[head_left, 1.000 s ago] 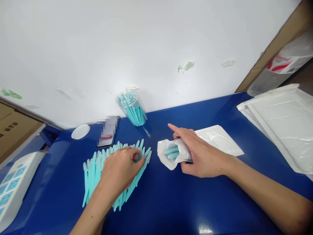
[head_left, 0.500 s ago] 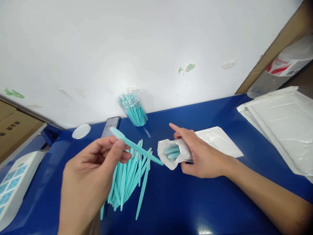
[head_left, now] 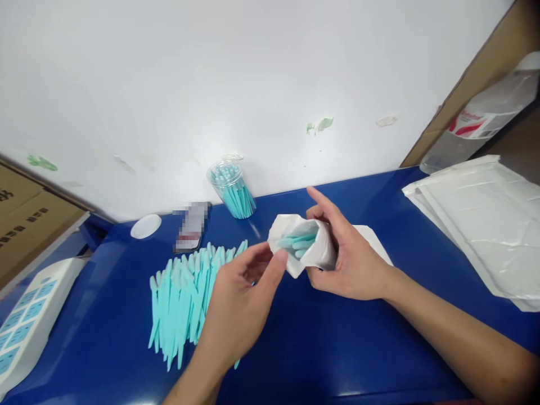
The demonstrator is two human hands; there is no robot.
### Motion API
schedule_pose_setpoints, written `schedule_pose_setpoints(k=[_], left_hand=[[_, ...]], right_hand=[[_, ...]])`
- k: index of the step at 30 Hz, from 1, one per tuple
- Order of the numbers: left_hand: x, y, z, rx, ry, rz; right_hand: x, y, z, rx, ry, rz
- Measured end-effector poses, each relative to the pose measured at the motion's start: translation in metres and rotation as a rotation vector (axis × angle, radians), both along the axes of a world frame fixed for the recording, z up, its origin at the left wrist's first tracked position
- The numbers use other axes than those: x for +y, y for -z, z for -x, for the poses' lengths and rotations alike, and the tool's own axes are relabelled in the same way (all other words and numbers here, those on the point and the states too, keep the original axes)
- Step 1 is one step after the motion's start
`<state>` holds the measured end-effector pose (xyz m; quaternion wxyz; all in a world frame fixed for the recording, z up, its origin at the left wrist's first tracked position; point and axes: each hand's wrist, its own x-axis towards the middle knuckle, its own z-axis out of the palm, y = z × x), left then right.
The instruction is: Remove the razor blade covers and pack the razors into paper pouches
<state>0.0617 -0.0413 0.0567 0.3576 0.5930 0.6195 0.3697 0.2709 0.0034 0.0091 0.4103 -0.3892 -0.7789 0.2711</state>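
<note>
Head view of a blue desk (head_left: 320,349) against a white wall. At centre frame, the right hand (head_left: 350,259) grips a small white bag (head_left: 304,247), lifted off the desk with its open mouth turned toward the left of the frame; the index finger is stretched out above the bag. Several teal plastic sticks (head_left: 297,243) lie inside the bag, their ends visible in the opening. The left hand (head_left: 240,301) is at the bag's mouth, its thumb touching the lower rim; the fingers are loosely curled and whether they hold anything cannot be told. Lower left of centre, a loose pile of teal sticks (head_left: 181,295) lies fanned on the desk, partly covered by the left hand. Behind it stand a clear cup of sticks (head_left: 232,188), a phone (head_left: 189,228) and a white lid (head_left: 145,226). A stack of white envelopes (head_left: 476,219) fills the right edge.
</note>
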Motion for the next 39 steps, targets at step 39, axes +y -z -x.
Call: schedule_pose_setpoints(k=[39], left_hand=[[0.183,0.021,-0.097,-0.315,0.047,-0.016]], right_hand=[[0.131,-0.046,-0.127,-0.477,0.548,0.110]])
